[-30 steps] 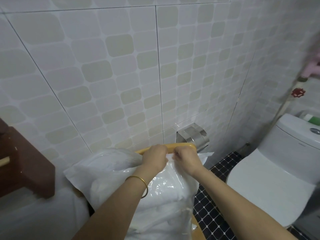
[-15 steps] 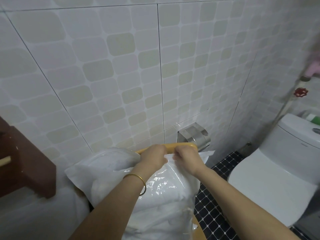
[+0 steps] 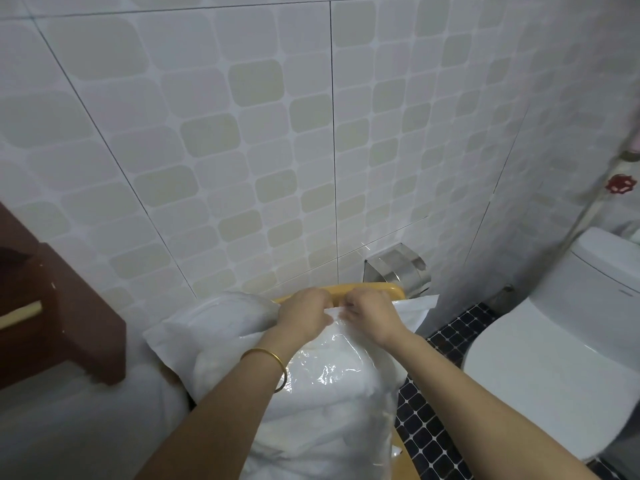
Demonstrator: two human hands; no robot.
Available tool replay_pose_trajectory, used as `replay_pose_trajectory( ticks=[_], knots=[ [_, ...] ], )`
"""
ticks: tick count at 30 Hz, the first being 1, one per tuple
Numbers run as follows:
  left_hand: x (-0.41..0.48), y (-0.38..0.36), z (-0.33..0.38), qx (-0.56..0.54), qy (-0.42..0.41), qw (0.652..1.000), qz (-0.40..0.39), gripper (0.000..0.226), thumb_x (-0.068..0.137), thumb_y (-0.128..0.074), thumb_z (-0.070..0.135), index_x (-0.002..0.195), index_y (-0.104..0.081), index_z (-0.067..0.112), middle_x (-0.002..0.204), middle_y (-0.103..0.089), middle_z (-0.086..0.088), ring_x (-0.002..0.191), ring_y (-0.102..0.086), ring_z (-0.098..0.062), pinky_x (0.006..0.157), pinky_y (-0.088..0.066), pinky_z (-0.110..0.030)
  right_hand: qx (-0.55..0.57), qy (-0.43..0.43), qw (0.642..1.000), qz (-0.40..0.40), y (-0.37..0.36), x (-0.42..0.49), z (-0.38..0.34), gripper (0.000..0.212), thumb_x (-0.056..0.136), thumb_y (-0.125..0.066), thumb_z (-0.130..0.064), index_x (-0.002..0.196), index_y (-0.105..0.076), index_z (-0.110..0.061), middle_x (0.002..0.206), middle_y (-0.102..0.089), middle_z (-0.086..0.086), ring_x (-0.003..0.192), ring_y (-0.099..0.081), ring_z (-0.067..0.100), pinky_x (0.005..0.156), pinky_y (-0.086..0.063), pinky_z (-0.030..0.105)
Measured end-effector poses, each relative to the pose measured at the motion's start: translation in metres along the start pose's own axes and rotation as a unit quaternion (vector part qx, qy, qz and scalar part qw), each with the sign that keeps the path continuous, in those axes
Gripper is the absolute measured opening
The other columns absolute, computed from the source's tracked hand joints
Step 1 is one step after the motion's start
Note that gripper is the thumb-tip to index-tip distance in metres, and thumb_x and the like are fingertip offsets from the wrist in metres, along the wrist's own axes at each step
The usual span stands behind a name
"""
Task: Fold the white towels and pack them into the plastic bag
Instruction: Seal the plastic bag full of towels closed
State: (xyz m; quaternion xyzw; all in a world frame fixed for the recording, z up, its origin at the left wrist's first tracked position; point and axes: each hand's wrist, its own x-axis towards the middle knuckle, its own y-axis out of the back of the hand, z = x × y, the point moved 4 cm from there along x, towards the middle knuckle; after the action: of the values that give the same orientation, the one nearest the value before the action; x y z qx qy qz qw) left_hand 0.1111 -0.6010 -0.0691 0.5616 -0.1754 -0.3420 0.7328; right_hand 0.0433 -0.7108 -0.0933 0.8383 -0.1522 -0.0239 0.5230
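Plastic bag stuffed with white towels fills lower centre, between a brown wooden cabinet at left and toilet at right. At its far edge, left hand and right hand pinch the film, close together, before the tiled wall.

Glossy crinkled plastic bag, soft white cloth towels, shiny metal holder.

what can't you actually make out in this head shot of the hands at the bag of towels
All in the head view:
Fingertips of the left hand and right hand, curled under at the mouth of the clear plastic bag; tying or just pinching, unclear.
Count of folded white towels: glare, forearms and the bottom edge hide them.
Yellow wooden support: only its curved rim shows; the bag covers the rest.
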Motion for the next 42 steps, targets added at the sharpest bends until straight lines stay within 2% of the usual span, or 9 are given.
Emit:
replay_pose_trajectory(
  ticks=[5,7,10,16,20,24,28,32,42],
  knots=[
    [0.001,0.001,0.002,-0.006,-0.009,1.000,-0.001,0.004,0.088,-0.061,0.024,0.091,-0.061,0.021,0.106,-0.064,-0.003,0.100,-0.058,-0.024,0.077,-0.043,-0.030,0.071,-0.029,0.997,-0.001,-0.001,-0.001,0.004,0.021,0.083,-0.066,-0.025,0.071,-0.060,-0.008,0.070,-0.051,-0.004,0.073,-0.049,0.017,0.067,-0.039,0.035],
    [-0.001,0.000,0.005,0.011,-0.019,1.000,0.010,0.007,0.090,-0.058,0.024,0.095,-0.062,0.020,0.107,-0.063,-0.004,0.102,-0.058,-0.025,0.079,-0.044,-0.032,0.091,-0.036,0.995,0.008,-0.001,-0.002,0.005,0.020,0.081,-0.067,-0.024,0.067,-0.058,-0.014,0.069,-0.052,-0.005,0.073,-0.051,0.019,0.067,-0.038,0.033],
    [-0.004,-0.002,0.007,0.039,-0.032,0.998,0.039,0.013,0.093,-0.054,0.024,0.101,-0.062,0.019,0.107,-0.064,-0.004,0.103,-0.058,-0.026,0.079,-0.045,-0.034,0.101,-0.038,0.994,0.016,-0.001,-0.002,0.004,0.017,0.080,-0.068,-0.021,0.071,-0.062,-0.008,0.071,-0.055,-0.003,0.075,-0.054,0.022,0.069,-0.039,0.034],
    [-0.007,-0.009,0.012,0.098,-0.053,0.989,0.095,0.014,0.095,-0.047,0.022,0.103,-0.059,0.021,0.108,-0.064,-0.001,0.106,-0.057,-0.024,0.085,-0.036,-0.034,0.111,-0.045,0.992,0.045,-0.003,-0.003,0.003,0.022,0.079,-0.071,-0.022,0.064,-0.060,-0.012,0.061,-0.048,-0.013,0.068,-0.046,0.013,0.065,-0.031,0.029],
    [-0.006,-0.011,0.010,0.098,-0.051,0.990,0.087,0.017,0.094,-0.045,0.022,0.105,-0.058,0.023,0.110,-0.062,0.001,0.108,-0.055,-0.023,0.087,-0.035,-0.035,0.125,-0.052,0.991,0.015,-0.001,-0.002,0.003,0.029,0.081,-0.071,-0.027,0.061,-0.055,-0.012,0.060,-0.048,-0.009,0.064,-0.044,0.014,0.064,-0.035,0.033],
    [-0.004,-0.008,0.007,0.058,-0.041,0.995,0.069,0.017,0.094,-0.048,0.024,0.106,-0.059,0.022,0.113,-0.061,0.000,0.111,-0.053,-0.024,0.091,-0.037,-0.034,0.083,-0.056,0.995,-0.025,0.009,-0.001,0.012,0.010,0.084,-0.061,-0.016,0.074,-0.060,-0.017,0.072,-0.055,-0.006,0.078,-0.055,0.019,0.073,-0.044,0.033],
    [-0.003,-0.005,0.009,0.038,-0.040,0.996,0.065,0.017,0.091,-0.052,0.023,0.105,-0.062,0.024,0.113,-0.061,0.001,0.110,-0.055,-0.024,0.088,-0.043,-0.034,0.049,-0.039,0.998,-0.028,0.011,-0.003,0.015,0.008,0.086,-0.059,-0.016,0.080,-0.063,-0.014,0.069,-0.050,-0.008,0.076,-0.047,0.015,0.069,-0.035,0.030],
    [0.001,-0.004,0.012,0.054,-0.041,0.997,0.048,0.015,0.091,-0.056,0.028,0.103,-0.061,0.020,0.113,-0.060,-0.002,0.109,-0.054,-0.025,0.088,-0.042,-0.034,0.056,-0.042,0.997,-0.016,0.010,-0.003,0.016,0.009,0.087,-0.059,-0.016,0.084,-0.064,-0.009,0.073,-0.052,-0.005,0.076,-0.046,0.015,0.071,-0.038,0.031],
    [-0.002,-0.011,0.017,0.115,-0.054,0.990,0.068,0.016,0.093,-0.049,0.021,0.106,-0.058,0.020,0.115,-0.059,-0.001,0.113,-0.051,-0.025,0.088,-0.036,-0.035,0.059,-0.048,0.997,-0.007,0.005,-0.003,0.018,0.011,0.086,-0.063,-0.021,0.075,-0.061,-0.019,0.071,-0.052,-0.010,0.074,-0.047,0.012,0.070,-0.037,0.029]
  ],
)
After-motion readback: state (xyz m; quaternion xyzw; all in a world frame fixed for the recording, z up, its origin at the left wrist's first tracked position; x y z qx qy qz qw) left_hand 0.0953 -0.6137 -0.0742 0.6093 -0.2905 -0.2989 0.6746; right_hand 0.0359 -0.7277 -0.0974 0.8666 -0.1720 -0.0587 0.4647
